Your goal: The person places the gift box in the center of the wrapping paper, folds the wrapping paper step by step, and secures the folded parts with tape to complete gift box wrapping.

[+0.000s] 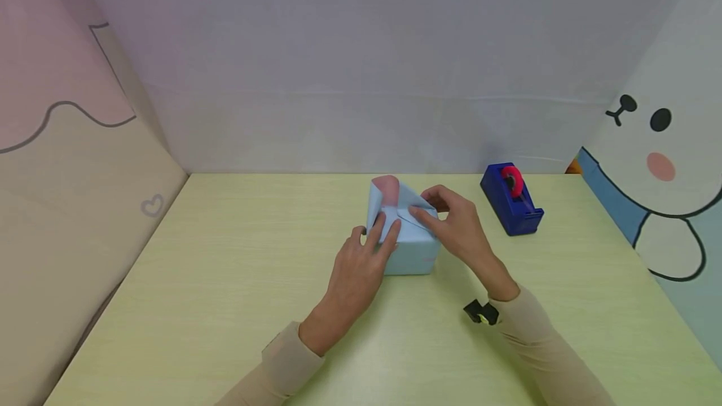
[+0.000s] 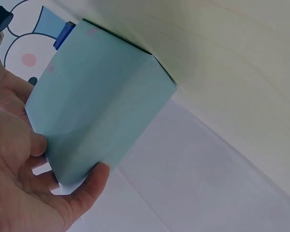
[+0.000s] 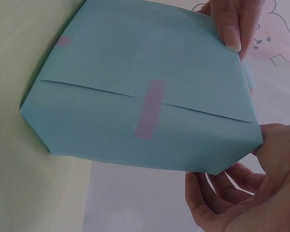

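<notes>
A box wrapped in light blue paper (image 1: pixel 410 258) stands on the table, its top end covered by folded paper flaps. One raised flap (image 1: pixel 386 190) with a pinkish patch sticks up at the back. My left hand (image 1: pixel 358 271) holds the box at its top left, thumb and index finger on the folded paper, another finger down the left side. My right hand (image 1: pixel 459 224) pinches the paper at the top right corner, thumb on top. In the right wrist view, a strip of pink tape (image 3: pixel 151 108) crosses a seam on the box's side.
A blue tape dispenser (image 1: pixel 510 205) with a red-cored roll stands to the right of the box on the pale wooden table (image 1: pixel 254 255). A white cloth (image 1: pixel 361 80) hangs behind, and cartoon-printed panels (image 1: pixel 648 161) flank both sides.
</notes>
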`<action>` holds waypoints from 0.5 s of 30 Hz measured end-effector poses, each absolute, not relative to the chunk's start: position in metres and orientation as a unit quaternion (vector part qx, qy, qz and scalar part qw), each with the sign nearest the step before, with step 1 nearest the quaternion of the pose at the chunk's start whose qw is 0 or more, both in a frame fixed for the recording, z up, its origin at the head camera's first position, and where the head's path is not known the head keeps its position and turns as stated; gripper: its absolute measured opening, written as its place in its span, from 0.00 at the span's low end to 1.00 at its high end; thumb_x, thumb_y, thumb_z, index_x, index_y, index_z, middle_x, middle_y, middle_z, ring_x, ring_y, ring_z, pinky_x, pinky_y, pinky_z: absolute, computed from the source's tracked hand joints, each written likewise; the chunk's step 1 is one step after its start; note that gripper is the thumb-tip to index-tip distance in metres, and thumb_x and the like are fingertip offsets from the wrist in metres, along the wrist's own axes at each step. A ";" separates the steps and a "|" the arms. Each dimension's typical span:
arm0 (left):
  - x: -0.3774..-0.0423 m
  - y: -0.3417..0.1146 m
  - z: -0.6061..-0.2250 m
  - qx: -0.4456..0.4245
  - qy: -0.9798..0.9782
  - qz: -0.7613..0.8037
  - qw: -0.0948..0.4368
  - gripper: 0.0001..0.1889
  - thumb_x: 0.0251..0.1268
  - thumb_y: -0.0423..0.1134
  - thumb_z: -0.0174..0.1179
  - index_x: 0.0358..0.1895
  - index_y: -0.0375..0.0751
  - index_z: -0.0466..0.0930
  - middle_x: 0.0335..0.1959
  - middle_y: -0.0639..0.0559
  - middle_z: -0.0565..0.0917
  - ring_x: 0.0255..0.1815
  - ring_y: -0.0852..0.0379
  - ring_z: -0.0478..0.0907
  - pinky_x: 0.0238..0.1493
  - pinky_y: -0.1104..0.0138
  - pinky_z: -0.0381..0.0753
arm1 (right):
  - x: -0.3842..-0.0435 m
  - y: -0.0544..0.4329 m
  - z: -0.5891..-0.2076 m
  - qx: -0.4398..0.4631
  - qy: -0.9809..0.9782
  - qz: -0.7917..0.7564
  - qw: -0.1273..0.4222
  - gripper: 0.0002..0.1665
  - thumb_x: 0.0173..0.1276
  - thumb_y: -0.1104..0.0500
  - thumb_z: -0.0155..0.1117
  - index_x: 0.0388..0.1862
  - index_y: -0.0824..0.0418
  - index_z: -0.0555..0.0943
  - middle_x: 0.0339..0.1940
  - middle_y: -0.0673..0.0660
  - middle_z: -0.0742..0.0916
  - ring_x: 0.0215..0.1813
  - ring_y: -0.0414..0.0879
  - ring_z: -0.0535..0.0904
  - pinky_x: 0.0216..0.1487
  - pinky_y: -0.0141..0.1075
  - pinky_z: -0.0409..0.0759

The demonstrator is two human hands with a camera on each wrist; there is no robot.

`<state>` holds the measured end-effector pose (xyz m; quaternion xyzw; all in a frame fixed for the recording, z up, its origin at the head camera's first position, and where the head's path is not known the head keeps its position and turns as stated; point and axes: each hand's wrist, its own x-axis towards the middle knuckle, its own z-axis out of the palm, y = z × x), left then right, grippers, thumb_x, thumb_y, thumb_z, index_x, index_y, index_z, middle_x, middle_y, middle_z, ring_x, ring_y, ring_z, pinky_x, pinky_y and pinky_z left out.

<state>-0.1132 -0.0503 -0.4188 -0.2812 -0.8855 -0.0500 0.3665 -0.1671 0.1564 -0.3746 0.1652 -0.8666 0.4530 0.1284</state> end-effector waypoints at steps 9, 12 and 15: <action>-0.113 -0.049 -0.417 -0.286 -0.887 -0.054 0.358 0.21 0.74 0.39 0.63 0.67 0.41 0.78 0.65 0.37 0.79 0.65 0.31 0.71 0.61 0.48 0.79 | -0.168 0.155 -0.377 0.163 -0.862 0.458 0.140 0.12 0.68 0.61 0.74 0.44 0.64 0.83 0.40 0.59 0.89 0.43 0.52 0.85 0.48 0.48 0.83; -0.113 -0.049 -0.416 -0.293 -0.885 -0.079 0.354 0.19 0.74 0.37 0.63 0.65 0.40 0.79 0.66 0.36 0.77 0.69 0.30 0.69 0.65 0.47 0.76 | -0.168 0.155 -0.379 0.161 -0.861 0.462 0.139 0.12 0.68 0.61 0.74 0.44 0.65 0.82 0.40 0.59 0.89 0.43 0.52 0.86 0.48 0.48 0.83; -0.112 -0.049 -0.414 -0.301 -0.872 -0.123 0.366 0.18 0.69 0.31 0.66 0.61 0.39 0.81 0.64 0.35 0.76 0.67 0.29 0.71 0.64 0.46 0.77 | -0.168 0.155 -0.380 0.158 -0.860 0.466 0.134 0.12 0.68 0.61 0.74 0.45 0.65 0.82 0.41 0.60 0.89 0.44 0.53 0.86 0.49 0.50 0.84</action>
